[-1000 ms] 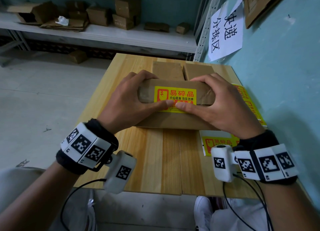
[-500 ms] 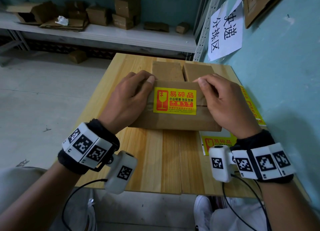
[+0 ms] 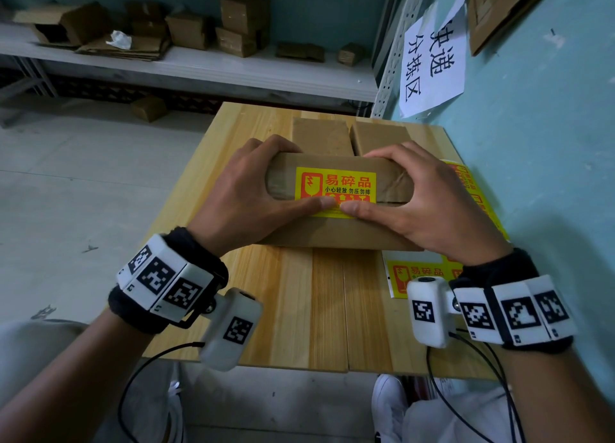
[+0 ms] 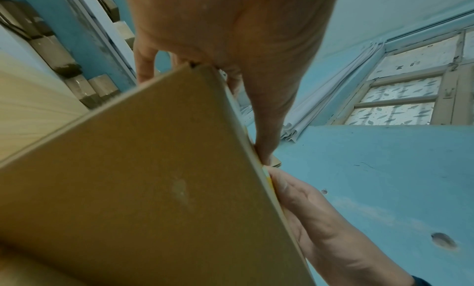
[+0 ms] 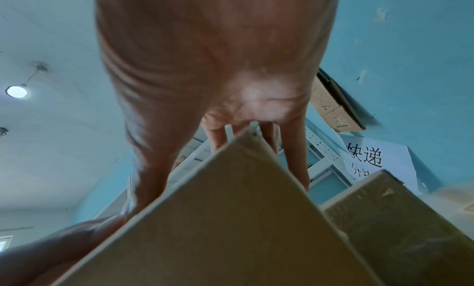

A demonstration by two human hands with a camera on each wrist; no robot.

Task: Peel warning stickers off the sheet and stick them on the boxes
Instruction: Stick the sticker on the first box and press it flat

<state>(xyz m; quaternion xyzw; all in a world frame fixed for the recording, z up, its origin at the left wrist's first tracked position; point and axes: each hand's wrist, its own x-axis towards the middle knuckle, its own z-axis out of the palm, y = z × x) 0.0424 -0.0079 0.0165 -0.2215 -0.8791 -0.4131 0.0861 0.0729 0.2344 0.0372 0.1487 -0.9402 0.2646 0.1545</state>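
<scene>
A: From the head camera, where is the box?

B: The flat brown cardboard box [image 3: 336, 233] lies on the pale wooden slatted table [image 3: 299, 309], between both hands. A yellow and red rectangular warning sticker [image 3: 336, 189] sits on its top face. The left hand [image 3: 239, 199] wraps the box's left end, fingers curled over the far edge, thumb laid flat on the sticker's lower edge. The right hand [image 3: 429, 206] mirrors it on the right end, and the two thumb tips nearly meet on the sticker.

A: And the sticker sheet?

B: The yellow sticker sheet [image 3: 416, 273] lies on the table to the right, partly under the right wrist, beside the teal wall [image 3: 549, 143]. Two more brown cardboard boxes [image 3: 349, 136] stand just behind the held one.

A: The left wrist view?

B: The box [image 4: 143, 178] fills the frame; the left hand [image 4: 231, 36] clasps its end, thumb pressing the top edge, fingers down the far side. The right hand [image 4: 320, 219] presses the same face from below in the picture.

A: The right wrist view?

B: The right hand [image 5: 218, 67] grips the corner of the box [image 5: 218, 219], thumb on one face, fingers behind the other.
</scene>
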